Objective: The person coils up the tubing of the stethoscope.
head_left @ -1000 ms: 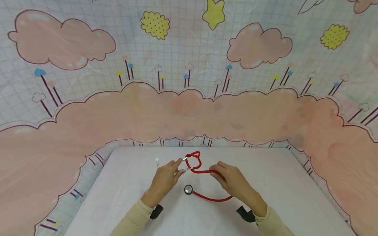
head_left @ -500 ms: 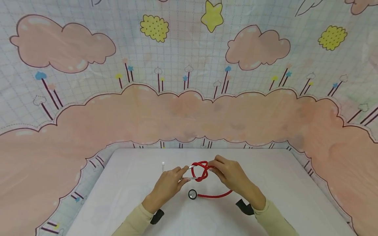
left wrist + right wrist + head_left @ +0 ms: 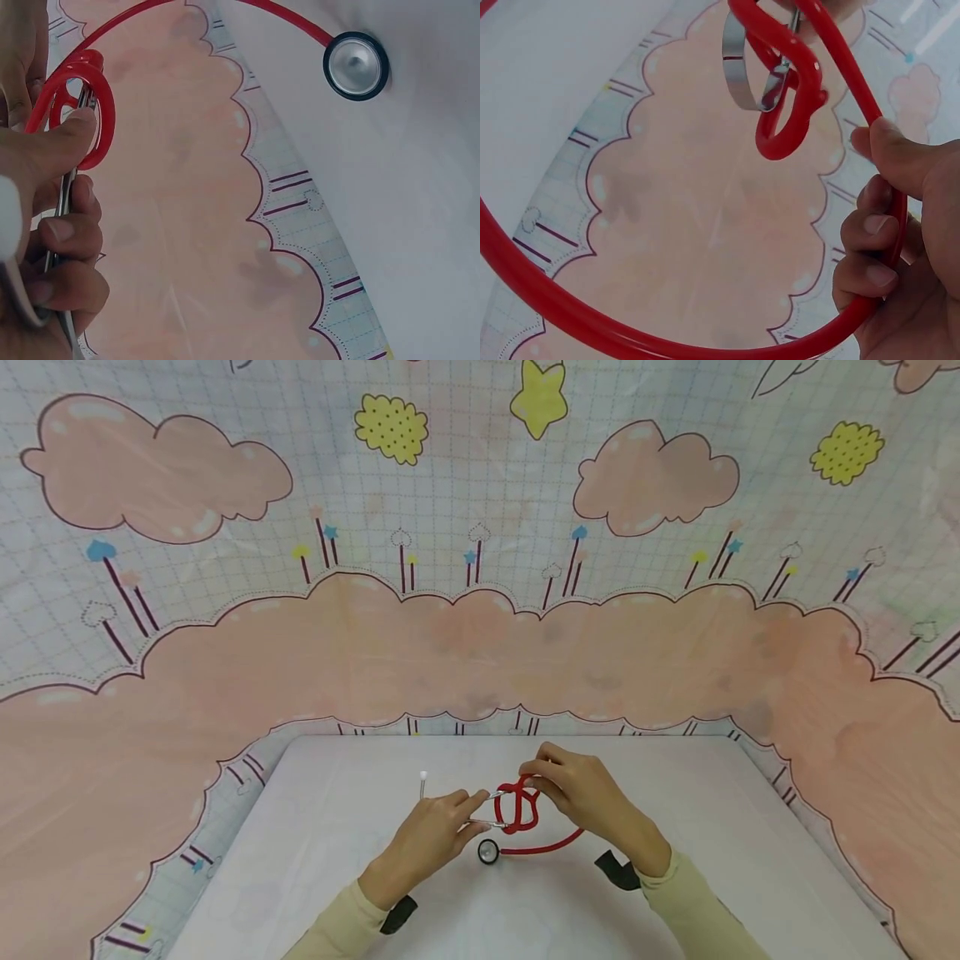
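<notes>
A stethoscope with red tubing [image 3: 517,810] is held up between both hands. My left hand [image 3: 431,831] grips its metal ear tubes, which lie along the curled fingers in the left wrist view. Close to that thumb, the red tubing [image 3: 105,112] is looped and crossed over itself around the metal part. My right hand [image 3: 581,785] pinches the tubing by the loop, and in the right wrist view its fingers [image 3: 870,232] curl round the tube. The round chest piece [image 3: 357,66], silver with a black rim, hangs at the tubing's end. A white eartip [image 3: 423,775] sticks up behind the left hand.
A white table [image 3: 315,793] lies under the hands. Behind it hangs a cloth printed with clouds [image 3: 660,477] and stars. Black straps [image 3: 399,914] show at both wrists.
My right hand has moved left and up to the loop, shortening the stretch of tubing between the hands. My left hand has shifted right and slightly down. The loops are drawn closer together.
</notes>
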A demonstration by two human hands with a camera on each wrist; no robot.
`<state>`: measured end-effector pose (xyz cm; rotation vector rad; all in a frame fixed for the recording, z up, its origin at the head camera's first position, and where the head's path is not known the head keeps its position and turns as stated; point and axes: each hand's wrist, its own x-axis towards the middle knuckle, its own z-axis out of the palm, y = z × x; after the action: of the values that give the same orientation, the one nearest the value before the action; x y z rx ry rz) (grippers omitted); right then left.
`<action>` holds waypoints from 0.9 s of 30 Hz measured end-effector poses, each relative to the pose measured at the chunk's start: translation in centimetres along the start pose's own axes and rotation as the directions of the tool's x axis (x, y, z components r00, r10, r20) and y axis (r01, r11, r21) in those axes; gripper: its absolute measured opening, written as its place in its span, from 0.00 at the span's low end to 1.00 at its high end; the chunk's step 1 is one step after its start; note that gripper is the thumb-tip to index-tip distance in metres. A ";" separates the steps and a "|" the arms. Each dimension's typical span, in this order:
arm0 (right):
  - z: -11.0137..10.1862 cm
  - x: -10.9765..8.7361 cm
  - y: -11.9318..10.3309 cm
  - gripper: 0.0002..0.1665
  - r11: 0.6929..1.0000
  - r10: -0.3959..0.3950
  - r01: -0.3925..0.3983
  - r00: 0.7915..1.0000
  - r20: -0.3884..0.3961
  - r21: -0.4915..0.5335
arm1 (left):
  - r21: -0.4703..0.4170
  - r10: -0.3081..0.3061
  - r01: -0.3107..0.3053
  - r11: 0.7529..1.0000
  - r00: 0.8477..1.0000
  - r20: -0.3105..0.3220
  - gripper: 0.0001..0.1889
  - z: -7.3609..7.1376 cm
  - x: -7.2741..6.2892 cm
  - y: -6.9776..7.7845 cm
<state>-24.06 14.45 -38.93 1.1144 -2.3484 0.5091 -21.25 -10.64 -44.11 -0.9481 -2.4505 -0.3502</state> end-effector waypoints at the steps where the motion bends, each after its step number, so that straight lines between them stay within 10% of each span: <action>1: 0.0 0.1 0.0 0.13 1.000 0.001 -0.001 1.000 0.008 0.002 | -0.001 0.009 -0.009 1.000 1.000 -0.002 0.22 -0.1 0.0 0.0; 14: -0.1 0.9 0.5 0.12 0.999 -0.036 0.033 0.992 0.122 0.021 | -0.064 0.093 -0.092 0.994 0.995 0.025 0.21 -0.5 -0.1 0.3; 27: -0.2 1.2 1.8 0.13 0.977 0.008 -0.060 0.969 0.247 0.206 | -0.137 0.205 -0.215 0.967 0.976 -0.078 0.22 -1.0 0.6 0.5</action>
<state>-26.05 14.92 -38.28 1.2998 -2.5764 0.6831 -20.94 -10.30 -42.95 -1.2268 -2.2648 -0.4808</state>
